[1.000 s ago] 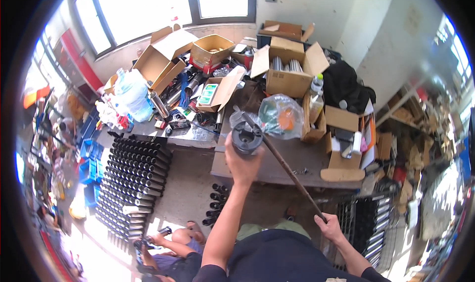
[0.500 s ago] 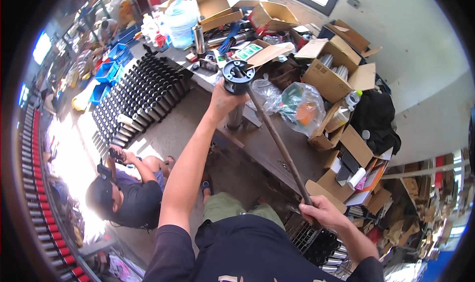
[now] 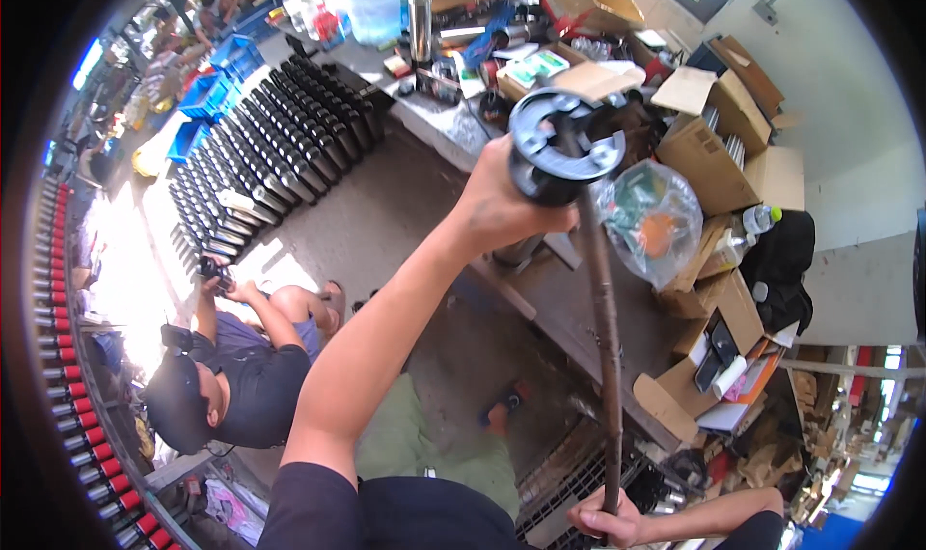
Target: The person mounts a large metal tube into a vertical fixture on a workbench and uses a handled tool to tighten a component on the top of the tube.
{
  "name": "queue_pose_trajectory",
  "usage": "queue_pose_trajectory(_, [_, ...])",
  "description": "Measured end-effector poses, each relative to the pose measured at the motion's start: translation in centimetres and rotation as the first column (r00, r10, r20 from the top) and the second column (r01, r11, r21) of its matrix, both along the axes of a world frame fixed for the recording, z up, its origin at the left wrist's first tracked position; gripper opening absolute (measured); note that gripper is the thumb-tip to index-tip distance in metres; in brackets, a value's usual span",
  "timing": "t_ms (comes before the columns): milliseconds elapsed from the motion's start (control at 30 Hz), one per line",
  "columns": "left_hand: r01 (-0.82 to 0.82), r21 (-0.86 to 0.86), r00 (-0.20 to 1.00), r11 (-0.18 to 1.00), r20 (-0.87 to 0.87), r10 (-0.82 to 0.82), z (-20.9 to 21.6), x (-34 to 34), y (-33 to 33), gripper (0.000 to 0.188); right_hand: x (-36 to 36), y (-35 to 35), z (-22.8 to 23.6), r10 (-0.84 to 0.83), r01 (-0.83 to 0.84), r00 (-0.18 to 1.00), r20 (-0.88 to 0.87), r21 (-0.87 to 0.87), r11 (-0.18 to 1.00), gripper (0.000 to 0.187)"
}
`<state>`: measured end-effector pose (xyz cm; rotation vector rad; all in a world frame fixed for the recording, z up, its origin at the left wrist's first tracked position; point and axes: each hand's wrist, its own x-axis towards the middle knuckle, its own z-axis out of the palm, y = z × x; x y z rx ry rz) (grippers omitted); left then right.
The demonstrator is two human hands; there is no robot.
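My left hand [image 3: 502,201] is closed around a round black metal fitting [image 3: 552,185] with a ring-shaped, notched end, held up over the near edge of the workbench. A long brown metal rod [image 3: 608,347] runs from that fitting down toward my body. Its upper end meets the fitting's open face, though exactly how it sits there is hard to make out. Low in the view, my right hand [image 3: 606,517] grips the rod's other end. Part of a metal cylinder shows below my left hand, largely hidden.
The workbench [image 3: 627,309] carries a clear plastic bag [image 3: 651,222], cardboard boxes [image 3: 714,154] and a steel cylinder [image 3: 420,26]. Rows of black tubes [image 3: 280,130] stand to the left. A co-worker [image 3: 241,386] crouches at my left, holding a small black part.
The rod has swung from a slant to nearly straight up and down in the picture. My right hand has come lower, and the fitting looks larger and further right. The view has shifted too.
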<state>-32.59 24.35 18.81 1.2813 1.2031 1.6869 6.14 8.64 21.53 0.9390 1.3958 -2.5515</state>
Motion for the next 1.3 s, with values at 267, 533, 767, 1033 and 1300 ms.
queue_pose_trajectory(267, [0.369,0.136,0.929,0.919,-0.021,-0.369,-1.5,-4.1,2.1,0.044,-15.3,-11.4,-0.9,-0.457,0.457,0.889,0.03,0.007,0.89,0.059])
queue_pose_trajectory(533, [0.8,0.071,0.594,0.596,0.045,-0.803,-1.9,-5.0,6.4,0.044,-36.6,-20.1,-8.5,-0.824,0.85,0.488,-0.287,-0.057,0.523,0.049])
queue_pose_trajectory(767, [0.611,-0.179,0.715,0.771,-0.295,-0.634,-3.1,-7.6,1.7,0.09,-44.2,-17.9,-8.4,-0.842,0.865,0.501,-0.199,0.085,0.495,0.044])
queue_pose_trajectory(1033, [0.704,-0.549,0.546,0.451,0.824,0.149,-0.2,-15.3,-34.0,0.053,-34.3,-4.3,-7.9,-0.645,0.753,0.639,-0.419,0.511,0.414,0.026])
queue_pose_trajectory(1300, [-0.847,-0.254,0.405,0.467,-0.877,0.258,9.0,0.7,-27.8,0.036,-25.7,34.0,5.4,0.066,0.099,0.995,-0.077,0.608,-0.788,0.039])
